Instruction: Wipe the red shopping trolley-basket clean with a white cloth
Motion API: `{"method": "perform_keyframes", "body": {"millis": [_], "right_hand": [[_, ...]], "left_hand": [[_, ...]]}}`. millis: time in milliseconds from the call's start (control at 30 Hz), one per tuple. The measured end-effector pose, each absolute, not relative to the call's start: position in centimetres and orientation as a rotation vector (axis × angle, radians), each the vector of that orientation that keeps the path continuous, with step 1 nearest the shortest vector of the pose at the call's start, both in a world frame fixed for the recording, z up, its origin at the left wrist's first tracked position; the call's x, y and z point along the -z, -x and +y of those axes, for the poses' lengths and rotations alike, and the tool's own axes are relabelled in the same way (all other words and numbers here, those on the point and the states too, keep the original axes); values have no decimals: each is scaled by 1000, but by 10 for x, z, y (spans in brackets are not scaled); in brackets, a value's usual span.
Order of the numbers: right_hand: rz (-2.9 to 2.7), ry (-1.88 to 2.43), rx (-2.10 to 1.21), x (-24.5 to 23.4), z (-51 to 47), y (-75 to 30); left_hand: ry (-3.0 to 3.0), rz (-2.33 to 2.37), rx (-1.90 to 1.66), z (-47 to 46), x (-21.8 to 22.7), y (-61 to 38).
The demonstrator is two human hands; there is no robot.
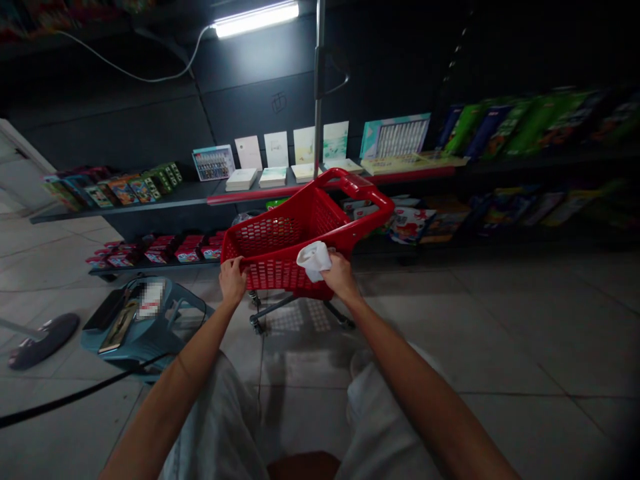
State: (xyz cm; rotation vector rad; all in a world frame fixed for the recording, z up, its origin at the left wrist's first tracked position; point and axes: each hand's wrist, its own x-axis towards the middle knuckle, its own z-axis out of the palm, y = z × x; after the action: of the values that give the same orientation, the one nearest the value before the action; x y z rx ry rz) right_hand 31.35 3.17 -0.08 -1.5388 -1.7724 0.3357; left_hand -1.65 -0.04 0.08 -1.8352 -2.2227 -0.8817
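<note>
The red shopping cart (270, 275) stands upright on the floor (500, 340), ahead of both hands. Left hand (233, 283) is clamped over its near rim, toward the left end. Right hand (342, 275) pinches a bunched white cloth (313, 260) at the near side; cloth-to-cart contact cannot be confirmed.

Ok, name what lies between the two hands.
The head view shows part of the red shopping cart and a white cloth between the left hand, on the cart's edge, and the right hand, holding the cloth.
</note>
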Motion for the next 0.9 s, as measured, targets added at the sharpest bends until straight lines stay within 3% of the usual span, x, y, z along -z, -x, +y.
{"method": "perform_keyframes", "body": {"millis": [267,900], "right_hand": [[-1504,1482,-313,-4,39,-323],[-1494,1460,-377,5,41,-297]], "left_hand": [[1792,-2133,945,-6,13,7],[1944,-2220,1195,-8,23,33]]}}
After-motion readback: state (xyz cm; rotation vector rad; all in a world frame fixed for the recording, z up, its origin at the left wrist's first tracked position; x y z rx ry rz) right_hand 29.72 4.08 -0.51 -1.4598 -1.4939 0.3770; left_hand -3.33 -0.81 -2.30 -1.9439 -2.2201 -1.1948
